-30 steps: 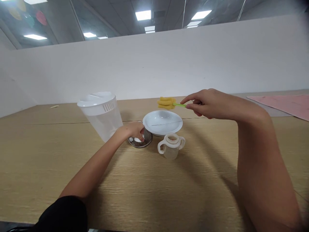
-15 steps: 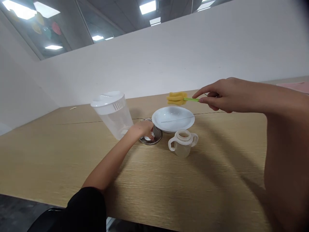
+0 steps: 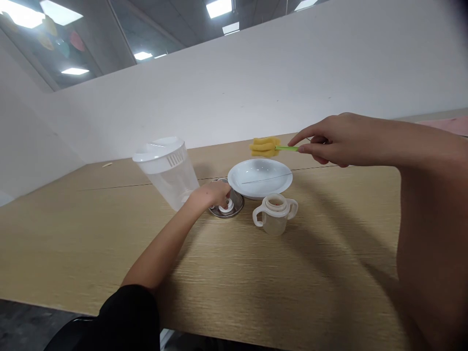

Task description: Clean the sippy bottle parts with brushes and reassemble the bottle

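Between the thumb and fingers of my right hand [image 3: 327, 140] is the green handle of a sponge brush [image 3: 265, 146]. Its yellow sponge head hovers over a white bowl [image 3: 252, 183]. My left hand [image 3: 216, 193] reaches down to a shiny metal dish [image 3: 239, 204], its fingers closed at the edge of a round white cap [image 3: 226, 208] inside it. The hand hides part of the dish. In front of the bowl stands a translucent two-handled cup [image 3: 275, 222] with an open top.
A clear plastic pitcher [image 3: 170, 175] with a white lid stands left of the metal dish, behind my left forearm. A small pale piece [image 3: 107, 165] lies at the far left of the wooden table [image 3: 219, 287]. Pink cloth-like material [image 3: 444, 125] shows at the far right. A white wall rises behind.
The white cap has gone from tilted to lying flatter in the metal dish, with my left fingers still at it. My right hand keeps the brush above the bowl. The view has shifted slightly.
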`<state>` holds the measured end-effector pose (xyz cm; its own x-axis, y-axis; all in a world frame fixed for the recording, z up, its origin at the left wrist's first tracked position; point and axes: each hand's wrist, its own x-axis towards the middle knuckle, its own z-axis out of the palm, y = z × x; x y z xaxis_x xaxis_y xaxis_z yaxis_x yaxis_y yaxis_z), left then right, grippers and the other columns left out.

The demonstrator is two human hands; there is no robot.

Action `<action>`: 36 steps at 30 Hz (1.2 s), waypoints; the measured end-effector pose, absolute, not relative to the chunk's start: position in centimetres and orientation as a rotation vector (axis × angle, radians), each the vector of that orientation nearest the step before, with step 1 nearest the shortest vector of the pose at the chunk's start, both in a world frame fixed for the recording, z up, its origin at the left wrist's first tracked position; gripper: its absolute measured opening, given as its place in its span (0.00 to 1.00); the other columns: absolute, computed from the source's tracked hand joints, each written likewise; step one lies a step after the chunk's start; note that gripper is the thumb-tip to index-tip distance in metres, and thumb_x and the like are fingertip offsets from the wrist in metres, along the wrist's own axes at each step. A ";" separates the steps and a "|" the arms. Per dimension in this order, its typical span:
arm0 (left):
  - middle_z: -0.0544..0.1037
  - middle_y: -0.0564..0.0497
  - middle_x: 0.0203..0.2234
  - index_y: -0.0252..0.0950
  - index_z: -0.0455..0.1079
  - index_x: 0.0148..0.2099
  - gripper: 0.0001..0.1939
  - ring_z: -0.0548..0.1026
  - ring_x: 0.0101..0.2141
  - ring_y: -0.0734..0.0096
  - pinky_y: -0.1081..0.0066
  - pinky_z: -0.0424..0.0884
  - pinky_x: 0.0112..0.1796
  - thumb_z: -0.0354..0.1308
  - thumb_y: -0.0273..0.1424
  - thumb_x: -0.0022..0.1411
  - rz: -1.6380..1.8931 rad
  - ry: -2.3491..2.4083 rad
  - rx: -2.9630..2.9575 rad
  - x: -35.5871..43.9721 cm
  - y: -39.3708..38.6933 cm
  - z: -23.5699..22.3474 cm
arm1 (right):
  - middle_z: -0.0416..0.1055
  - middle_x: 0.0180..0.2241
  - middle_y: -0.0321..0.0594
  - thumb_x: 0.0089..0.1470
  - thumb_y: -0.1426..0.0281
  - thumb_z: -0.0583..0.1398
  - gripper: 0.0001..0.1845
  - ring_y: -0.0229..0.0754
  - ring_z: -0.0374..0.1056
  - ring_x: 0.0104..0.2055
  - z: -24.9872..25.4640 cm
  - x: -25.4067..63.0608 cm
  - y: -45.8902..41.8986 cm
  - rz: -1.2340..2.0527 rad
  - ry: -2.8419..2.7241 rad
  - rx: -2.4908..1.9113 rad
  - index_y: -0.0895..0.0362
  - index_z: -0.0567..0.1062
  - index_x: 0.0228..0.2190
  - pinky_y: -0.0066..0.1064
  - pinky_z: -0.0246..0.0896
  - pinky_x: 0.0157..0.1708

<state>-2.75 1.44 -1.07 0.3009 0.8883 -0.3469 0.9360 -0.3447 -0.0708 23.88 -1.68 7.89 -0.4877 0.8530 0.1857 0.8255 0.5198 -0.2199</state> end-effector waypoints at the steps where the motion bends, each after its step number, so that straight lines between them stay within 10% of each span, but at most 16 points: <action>1: 0.77 0.46 0.32 0.35 0.71 0.41 0.17 0.74 0.28 0.66 0.73 0.65 0.27 0.57 0.31 0.46 -0.485 1.702 2.423 -2.7 1.3 -1.0 | 0.65 0.18 0.34 0.52 0.70 0.52 0.17 0.32 0.59 0.17 7.9 23.9 -1.7 0.148 -2.495 -1.410 0.54 0.74 0.43 0.25 0.50 0.17; 9: 0.77 0.46 0.28 0.33 0.73 0.31 0.08 0.73 0.28 0.66 0.73 0.63 0.27 0.54 0.27 0.48 -0.444 1.747 2.547 -2.4 1.4 -0.9 | 0.64 0.16 0.33 0.52 0.70 0.52 0.19 0.33 0.58 0.17 7.8 23.9 -1.3 0.138 -2.504 -1.441 0.56 0.72 0.45 0.28 0.48 0.20; 36: 0.75 0.48 0.42 0.37 0.69 0.47 0.17 0.72 0.42 0.66 0.70 0.65 0.44 0.48 0.39 0.60 0.004 1.391 2.715 2.9 4.3 -2.4 | 0.71 0.21 0.38 0.53 0.69 0.53 0.17 0.36 0.62 0.19 7.2 24.7 0.0 0.014 -2.520 -1.386 0.50 0.73 0.43 0.30 0.54 0.22</action>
<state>2.95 4.35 -2.42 0.5849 0.8101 -0.0390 0.8099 -0.5808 0.0826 24.73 -0.03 7.21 -0.5086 0.8310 0.2253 0.8284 0.5436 -0.1352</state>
